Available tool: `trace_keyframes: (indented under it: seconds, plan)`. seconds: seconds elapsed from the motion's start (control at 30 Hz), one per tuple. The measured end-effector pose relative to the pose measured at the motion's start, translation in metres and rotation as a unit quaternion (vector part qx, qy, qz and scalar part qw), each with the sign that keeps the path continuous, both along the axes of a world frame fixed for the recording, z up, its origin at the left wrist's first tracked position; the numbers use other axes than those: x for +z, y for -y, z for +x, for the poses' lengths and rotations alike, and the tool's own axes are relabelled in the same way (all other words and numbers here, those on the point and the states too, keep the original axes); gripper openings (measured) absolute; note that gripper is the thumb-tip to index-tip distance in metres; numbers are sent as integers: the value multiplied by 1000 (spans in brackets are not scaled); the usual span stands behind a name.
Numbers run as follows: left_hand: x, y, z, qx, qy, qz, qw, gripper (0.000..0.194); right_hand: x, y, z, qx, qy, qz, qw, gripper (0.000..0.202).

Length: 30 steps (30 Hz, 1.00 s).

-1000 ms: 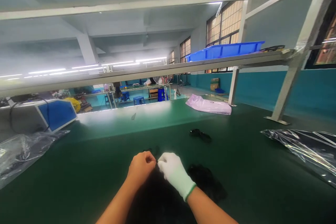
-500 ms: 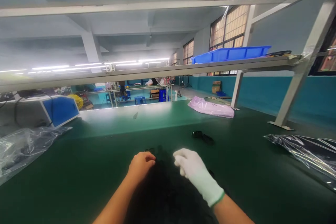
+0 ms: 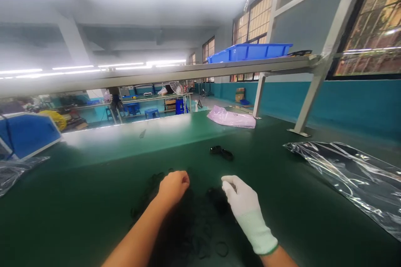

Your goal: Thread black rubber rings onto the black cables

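My bare left hand (image 3: 174, 186) is closed over the green table (image 3: 106, 200), fingers curled inward; whatever they may hold is hidden. Thin black rings (image 3: 222, 249) lie scattered around and below it in a dark heap. In a white knit glove with a green cuff edge, my right hand (image 3: 242, 196) has thumb and fingers bent together. A dark, blurred piece (image 3: 216, 198) is at its fingertips; its kind does not show. Beyond the hands lies a black strap-like item (image 3: 221, 152), touched by neither.
A clear plastic sheet (image 3: 351, 179) lies at the right, and a pink plastic bag (image 3: 231, 117) near the far edge. A shelf beam (image 3: 140, 77) crosses above the table, bearing a blue bin (image 3: 250, 52). At left stands a blue-sided box (image 3: 28, 135).
The view has swung right and slightly upward. My hands are farther apart, and more black rings show between and below them. A dark piece now shows by the gloved fingertips.
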<state>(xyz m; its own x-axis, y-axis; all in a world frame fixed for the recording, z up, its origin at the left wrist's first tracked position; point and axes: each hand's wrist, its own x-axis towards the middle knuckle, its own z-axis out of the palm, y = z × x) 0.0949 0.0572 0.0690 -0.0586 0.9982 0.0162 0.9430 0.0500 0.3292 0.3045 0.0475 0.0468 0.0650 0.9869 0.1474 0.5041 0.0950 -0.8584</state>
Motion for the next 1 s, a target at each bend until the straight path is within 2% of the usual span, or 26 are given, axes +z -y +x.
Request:
trace_keyframes:
  seconds: [0.13, 0.23, 0.37, 0.5, 0.67, 0.83, 1.0]
  plan:
    - [9, -9, -26, -1, -11, 3, 1000, 13, -1, -2, 3, -2, 24, 5, 1000, 26]
    - [14, -3, -52, 7, -27, -3, 1000, 12, -3, -3, 2, 13, 54, -9, 998, 29]
    - [6, 14, -69, 19, -53, -18, 998, 14, -4, -1, -3, 31, 54, -19, 998, 29]
    - [-7, 22, -65, -1, -64, -17, 998, 18, -6, 1, -9, 47, 52, -12, 997, 25]
    - [-17, 19, -49, -35, -71, -23, 997, 13, -8, 3, -13, 58, 57, -23, 996, 24]
    - [-23, 16, -37, -14, -61, -13, 998, 11, -8, 3, -14, 54, 61, -17, 996, 24]
    - [-21, 16, -54, 30, 25, 18, 999, 14, -11, 0, -10, 54, 61, -7, 997, 24]
